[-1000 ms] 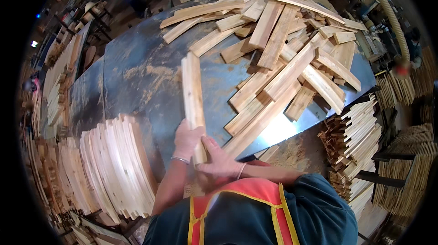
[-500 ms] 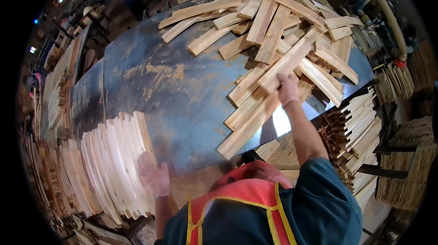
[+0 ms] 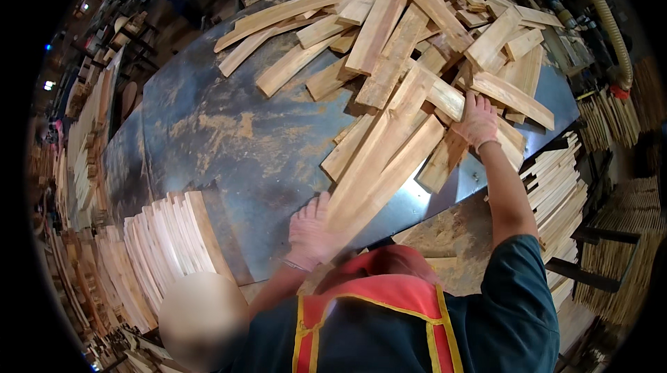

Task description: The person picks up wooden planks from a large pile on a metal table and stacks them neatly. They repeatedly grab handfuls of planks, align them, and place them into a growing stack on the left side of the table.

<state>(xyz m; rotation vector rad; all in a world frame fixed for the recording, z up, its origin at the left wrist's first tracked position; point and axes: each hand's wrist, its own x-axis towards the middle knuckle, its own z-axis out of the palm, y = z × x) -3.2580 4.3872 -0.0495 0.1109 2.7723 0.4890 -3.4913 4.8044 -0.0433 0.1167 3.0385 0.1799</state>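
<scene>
— Your shirt (image 3: 507,303) is dark teal, and your right sleeve (image 3: 516,262) is short, leaving the forearm uncovered.
— Over it you wear a red apron (image 3: 410,285), its bib edged with yellow trim.
— Your two straps (image 3: 439,346) match it, red down the middle with yellow along both sides, and your shirt shows between them.
— Around your left wrist you have a thin band (image 3: 297,266), too small to tell more

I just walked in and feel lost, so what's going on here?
A person is handling wooden boards at a dusty table. The left hand is at the near end of a long board, its grip unclear. The right hand is among the jumbled pile. At left, more boards sit in a neat row.
</scene>
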